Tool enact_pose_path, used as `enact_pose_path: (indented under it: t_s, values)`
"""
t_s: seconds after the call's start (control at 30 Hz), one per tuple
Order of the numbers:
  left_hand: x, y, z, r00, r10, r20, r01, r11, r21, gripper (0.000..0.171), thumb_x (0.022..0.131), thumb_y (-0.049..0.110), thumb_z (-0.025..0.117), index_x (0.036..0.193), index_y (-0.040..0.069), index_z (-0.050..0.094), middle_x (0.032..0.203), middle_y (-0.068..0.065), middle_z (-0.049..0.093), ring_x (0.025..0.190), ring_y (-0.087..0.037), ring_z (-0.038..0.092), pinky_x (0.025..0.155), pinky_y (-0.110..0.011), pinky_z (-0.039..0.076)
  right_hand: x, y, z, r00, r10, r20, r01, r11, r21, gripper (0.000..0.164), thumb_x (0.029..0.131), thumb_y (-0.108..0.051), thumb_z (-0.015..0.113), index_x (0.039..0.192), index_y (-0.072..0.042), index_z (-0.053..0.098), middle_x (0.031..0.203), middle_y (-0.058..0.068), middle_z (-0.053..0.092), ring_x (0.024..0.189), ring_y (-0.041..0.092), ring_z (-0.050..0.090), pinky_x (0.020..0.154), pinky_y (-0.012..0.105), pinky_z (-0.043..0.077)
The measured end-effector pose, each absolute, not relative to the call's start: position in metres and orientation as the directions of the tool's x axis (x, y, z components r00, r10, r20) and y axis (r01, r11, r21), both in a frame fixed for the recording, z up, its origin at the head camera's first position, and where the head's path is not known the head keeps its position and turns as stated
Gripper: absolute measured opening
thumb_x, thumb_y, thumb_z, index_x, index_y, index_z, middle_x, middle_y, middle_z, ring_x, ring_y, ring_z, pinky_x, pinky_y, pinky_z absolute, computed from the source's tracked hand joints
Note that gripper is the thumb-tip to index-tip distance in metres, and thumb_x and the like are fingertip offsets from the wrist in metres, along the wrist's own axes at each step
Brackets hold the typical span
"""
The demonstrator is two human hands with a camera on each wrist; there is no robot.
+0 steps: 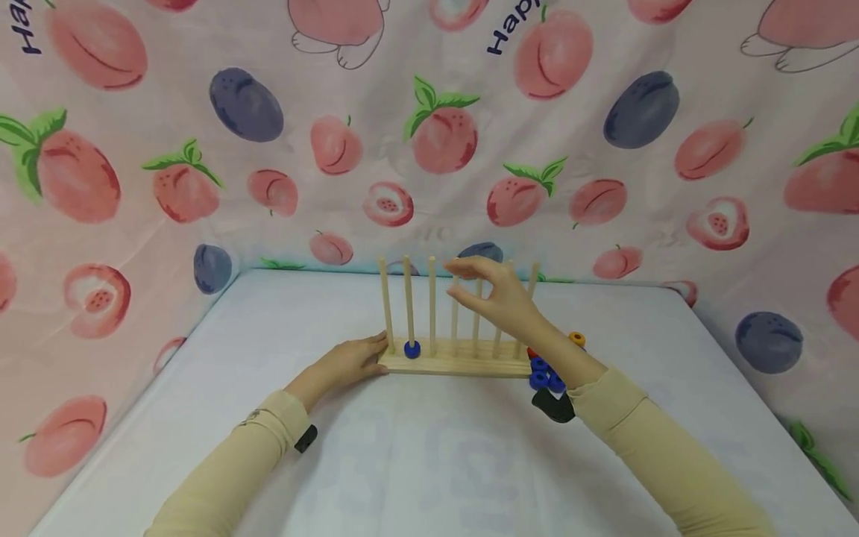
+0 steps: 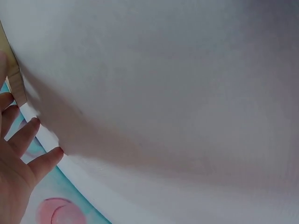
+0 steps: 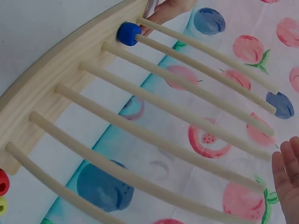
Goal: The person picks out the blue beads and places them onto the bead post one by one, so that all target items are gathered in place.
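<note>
Fingers parted near peg tops, with one blue ring (image 1: 412, 350) threaded on a wooden rack (image 1: 463, 365).
The right hand's (image 1: 499, 294) fingers are held apart from its thumb, near the tops of the rack's middle pegs, while the rack's left end is touched by the spread fingers of the left hand (image 1: 345, 362). The blue ring is seated at the foot of the rack's second peg from the left. Just beside the rack's right end, loose rings (image 1: 539, 380) are gathered, partly hidden by the right forearm (image 1: 570, 354). The rack is carried by a white-covered bench (image 1: 429, 455); behind it, fruit-printed cloth (image 1: 376, 97) is hung.
</note>
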State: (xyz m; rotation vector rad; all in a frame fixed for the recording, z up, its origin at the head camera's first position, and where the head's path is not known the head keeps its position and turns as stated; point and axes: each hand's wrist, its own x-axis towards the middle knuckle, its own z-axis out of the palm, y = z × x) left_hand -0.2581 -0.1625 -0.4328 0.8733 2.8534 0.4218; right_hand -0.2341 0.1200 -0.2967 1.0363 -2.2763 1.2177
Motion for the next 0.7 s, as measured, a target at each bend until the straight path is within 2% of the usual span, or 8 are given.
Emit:
enact_pose_path:
  t_s: [0.27,0.53,0.7]
  values:
    - [-0.256,-0.158,-0.435,-0.832,0.554,-0.018,0.521,0.793,0.316,0.062,0.09,0.033,0.062,0.137,-0.004,0.044,0.147,-0.019,0.038,0.13,-0.038,0.044,0.108,-0.049,0.038,-0.221,0.146,-0.309,-0.696,-0.422,0.581,-0.718,0.413,-0.56,0.034,0.081,-0.002,0.071,0.114,0.0,0.063,0.115,0.015,0.067,0.102,0.026,0.063,0.09,0.038,0.053]
    - [-0.255,-0.158,-0.432,-0.845,0.535,-0.004,0.507,0.803,0.314,0.061,0.091,0.032,0.061,0.137,-0.004,0.045,0.146,-0.021,0.04,0.13,-0.04,0.043,0.108,-0.05,0.037,-0.209,0.174,-0.317,-0.689,-0.381,0.617,-0.721,0.445,-0.531,0.035,0.078,0.003,0.072,0.112,-0.001,0.065,0.11,0.014,0.069,0.095,0.024,0.065,0.086,0.012,0.05]
    - [-0.254,-0.158,-0.432,-0.843,0.538,-0.011,0.509,0.804,0.308,0.06,0.092,0.032,0.06,0.137,-0.004,0.044,0.144,-0.021,0.042,0.13,-0.041,0.043,0.108,-0.051,0.037,-0.205,0.19,-0.324,-0.708,-0.382,0.594,-0.701,0.483,-0.525,0.034,0.078,0.002,0.072,0.112,-0.001,0.065,0.108,0.014,0.07,0.096,0.02,0.065,0.086,0.01,0.049]
